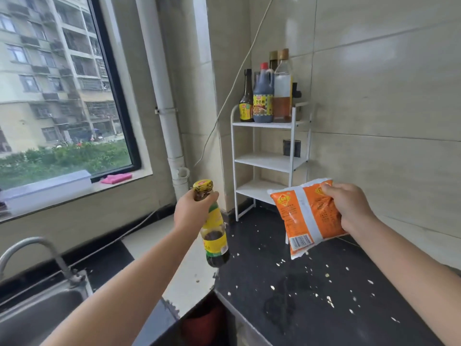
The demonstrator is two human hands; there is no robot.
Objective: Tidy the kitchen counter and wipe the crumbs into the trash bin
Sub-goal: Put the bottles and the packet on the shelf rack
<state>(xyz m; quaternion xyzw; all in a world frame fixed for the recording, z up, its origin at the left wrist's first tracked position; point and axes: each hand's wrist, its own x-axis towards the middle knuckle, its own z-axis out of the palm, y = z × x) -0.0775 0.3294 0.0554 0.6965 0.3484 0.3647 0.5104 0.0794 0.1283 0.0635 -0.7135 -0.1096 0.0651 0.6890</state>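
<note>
While both hands are holding goods clear of the counter [311, 303], the items are standing as follows.

Bottle [215, 236]: dark sauce, yellow label, gold cap; hanging upright in the air over the counter's left edge. Left hand [192, 211] is curling round its neck just under the cap.

Packet [305, 216]: orange and white, soft, tilting with its barcode end lowest; hanging above the counter. Right hand [349, 208] is pinching its upper right corner, thumb on the face.

Crumbs [329, 299]: pale bits lying scattered over the dark counter below the packet, not yet wiped.

Rack [269, 161]: white, in the corner; top shelf is carrying four or so bottles, two lower shelves showing bare board.

Cloth [116, 178]: pink, lying on the sill by the window.

Sink [37, 310]: lower left, tap above it.

Risks, as judged: a neck-only grip is leaving the heavy bottle free to swing or slip, likely onto the counter edge; the packet, held by one corner, may sag, clip the rack frame, or spill if torn.
</note>
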